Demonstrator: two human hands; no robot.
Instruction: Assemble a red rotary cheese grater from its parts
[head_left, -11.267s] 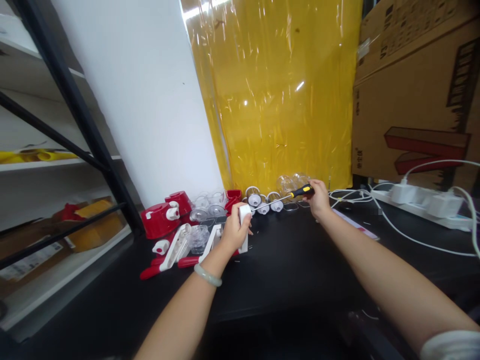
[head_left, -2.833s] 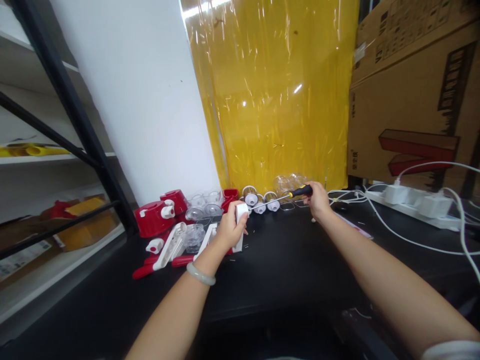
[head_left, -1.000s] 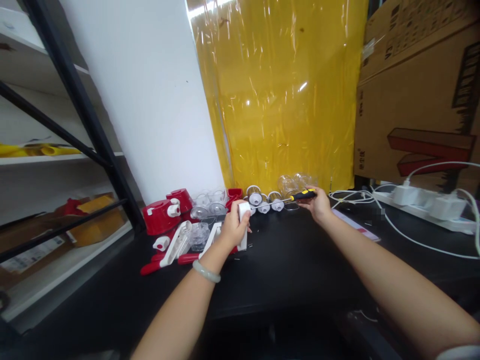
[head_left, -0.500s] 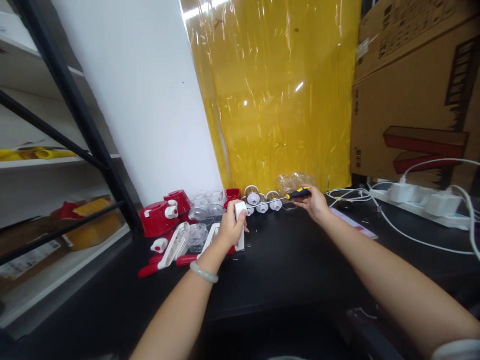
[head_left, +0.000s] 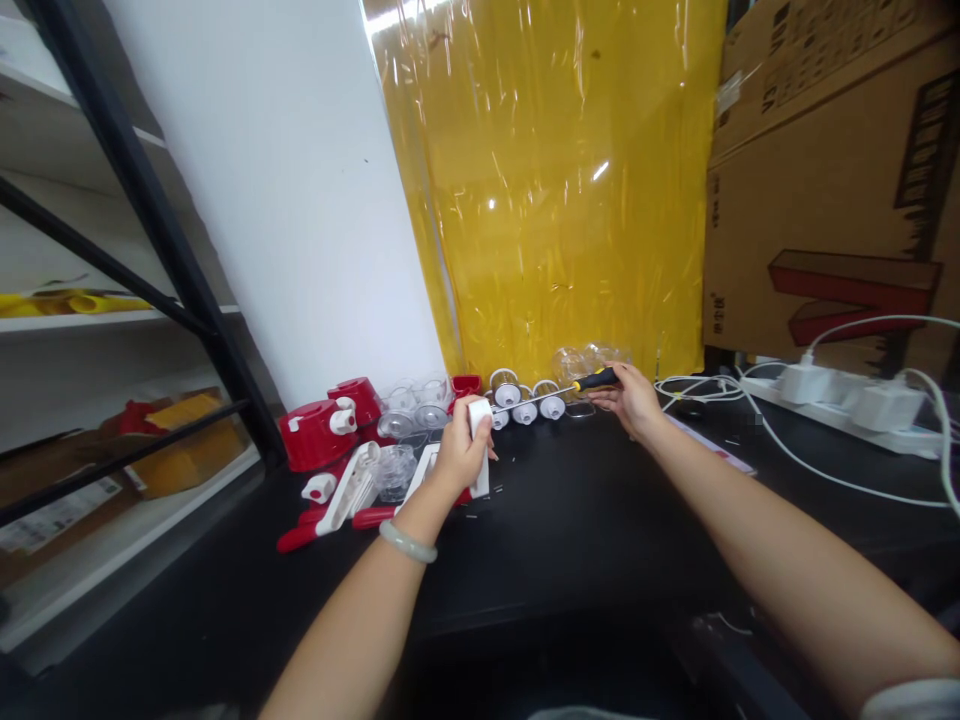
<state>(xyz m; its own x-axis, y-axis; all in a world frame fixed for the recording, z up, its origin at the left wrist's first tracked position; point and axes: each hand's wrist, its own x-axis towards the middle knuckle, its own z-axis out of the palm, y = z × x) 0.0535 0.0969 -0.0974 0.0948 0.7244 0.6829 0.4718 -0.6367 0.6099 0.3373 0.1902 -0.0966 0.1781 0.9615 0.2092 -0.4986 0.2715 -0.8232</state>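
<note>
My left hand (head_left: 459,452) is closed round a white plastic part (head_left: 481,440) that stands upright on the black table (head_left: 570,530). My right hand (head_left: 632,398) grips the black and yellow handle of a screwdriver (head_left: 581,385). Its metal shaft runs left and its tip meets the top of the white part. Right behind the shaft lie small white and clear round pieces (head_left: 525,405). A pale bangle (head_left: 406,540) is on my left wrist.
Red and white plastic housings (head_left: 322,435), clear domes (head_left: 416,420) and white levers (head_left: 349,490) lie left of my left hand. A white power strip with plugs and cables (head_left: 840,405) runs along the right. Behind stand yellow film (head_left: 555,200), a cardboard box (head_left: 832,190) and a shelf rack (head_left: 112,330).
My right hand's fingers have shifted on the screwdriver handle, which now sits a little higher; the left hand still holds the white part in place.
</note>
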